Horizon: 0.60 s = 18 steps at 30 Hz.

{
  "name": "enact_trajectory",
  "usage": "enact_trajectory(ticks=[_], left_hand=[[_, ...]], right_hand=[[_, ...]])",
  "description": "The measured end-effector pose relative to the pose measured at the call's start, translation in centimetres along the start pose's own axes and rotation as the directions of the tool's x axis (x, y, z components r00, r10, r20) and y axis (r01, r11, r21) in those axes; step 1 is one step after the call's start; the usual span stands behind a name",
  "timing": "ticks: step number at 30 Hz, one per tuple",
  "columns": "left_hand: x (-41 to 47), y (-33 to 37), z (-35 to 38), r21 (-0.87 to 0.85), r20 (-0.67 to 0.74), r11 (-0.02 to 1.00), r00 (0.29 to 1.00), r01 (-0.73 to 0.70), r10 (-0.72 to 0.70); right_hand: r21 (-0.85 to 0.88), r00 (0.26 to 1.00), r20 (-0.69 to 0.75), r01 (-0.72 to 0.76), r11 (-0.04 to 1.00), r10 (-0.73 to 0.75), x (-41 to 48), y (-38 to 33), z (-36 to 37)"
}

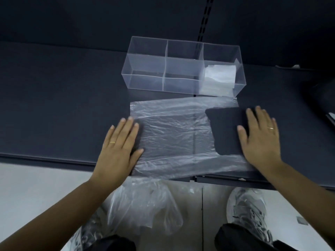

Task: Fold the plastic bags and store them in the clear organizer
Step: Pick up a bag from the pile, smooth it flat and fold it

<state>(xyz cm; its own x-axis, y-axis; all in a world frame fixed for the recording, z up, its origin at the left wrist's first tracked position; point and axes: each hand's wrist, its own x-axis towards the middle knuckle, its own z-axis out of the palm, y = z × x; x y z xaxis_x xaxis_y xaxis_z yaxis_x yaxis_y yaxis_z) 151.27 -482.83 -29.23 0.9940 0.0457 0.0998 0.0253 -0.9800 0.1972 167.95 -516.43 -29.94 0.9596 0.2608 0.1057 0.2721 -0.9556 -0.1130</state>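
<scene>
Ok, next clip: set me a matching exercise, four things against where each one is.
Things: 1 left hand; 2 right hand; 3 folded bags; 4 crumpled bags.
Places: A below the table edge, by the feet; B right end of the clear organizer; C flat on the left end of the spread bag; D flat at the handle end of the spread bag.
Pairs: 1-C, 2-D, 3-B, 4-A.

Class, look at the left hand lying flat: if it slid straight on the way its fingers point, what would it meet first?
Beyond the thin clear plastic bag it presses, the left hand would likely meet the front wall of the clear divided plastic organizer, near its left end.
</scene>
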Motion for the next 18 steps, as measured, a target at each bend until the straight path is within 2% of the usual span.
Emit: enact_trajectory(ticks=[1,3,5,7,8,10,11,12,13,15,18], left_hand=[[-1.3,-0.1,0.0,-0.040,-0.006,0.992,0.993,-0.120,0.120],[-3.8,-0.1,0.1,-0.070,0.070,0.947,0.945,-0.315,0.319],[-5.3,-0.1,0.3,-0.048,0.124,0.920,0.912,-0.389,0.392],[-5.6,0.2,0.3,-0.035,0.042,0.919,0.918,-0.393,0.394],[-5.4,0.4,0.1,-0.055,-0.034,0.920,0.921,-0.389,0.388],[-4.8,1.0,-0.5,-0.119,-0.173,0.915,0.916,-0.385,0.363],[-4.5,1.5,-0.9,-0.154,-0.215,0.913,0.915,-0.378,0.342],[-4.3,2.1,-1.2,-0.188,-0.239,0.911,0.917,-0.366,0.319],[-4.1,2.7,-1.6,-0.224,-0.246,0.911,0.924,-0.346,0.291],[-3.8,3.4,-2.6,-0.301,-0.218,0.910,0.950,-0.285,0.225],[-3.3,3.0,-4.6,-0.415,-0.095,0.898,0.989,-0.144,0.115]], right_hand=[[0.011,1.000,-0.027,-0.011,1.000,0.011,-0.1,0.1,-0.2],[0.071,0.997,-0.080,0.007,0.997,-0.001,-0.3,-0.7,-1.0],[0.213,0.993,-0.082,0.104,0.972,-0.088,-0.9,-3.1,-1.9],[0.385,0.957,0.037,0.253,0.888,-0.289,-2.5,-6.8,-2.7],[0.438,0.901,0.107,0.336,0.834,-0.420,-3.8,-9.0,-2.9],[0.433,0.743,0.192,0.523,0.734,-0.642,-6.3,-12.6,-2.5],[0.393,0.680,0.196,0.605,0.692,-0.706,-7.3,-13.8,-2.1],[0.355,0.655,0.193,0.648,0.674,-0.731,-7.9,-14.5,-1.8],[0.339,0.668,0.173,0.649,0.681,-0.724,-8.1,-14.7,-1.7],[0.357,0.748,0.067,0.600,0.715,-0.661,-7.6,-13.6,-2.0],[0.384,0.819,-0.008,0.533,0.754,-0.574,-6.9,-10.0,-3.2]])
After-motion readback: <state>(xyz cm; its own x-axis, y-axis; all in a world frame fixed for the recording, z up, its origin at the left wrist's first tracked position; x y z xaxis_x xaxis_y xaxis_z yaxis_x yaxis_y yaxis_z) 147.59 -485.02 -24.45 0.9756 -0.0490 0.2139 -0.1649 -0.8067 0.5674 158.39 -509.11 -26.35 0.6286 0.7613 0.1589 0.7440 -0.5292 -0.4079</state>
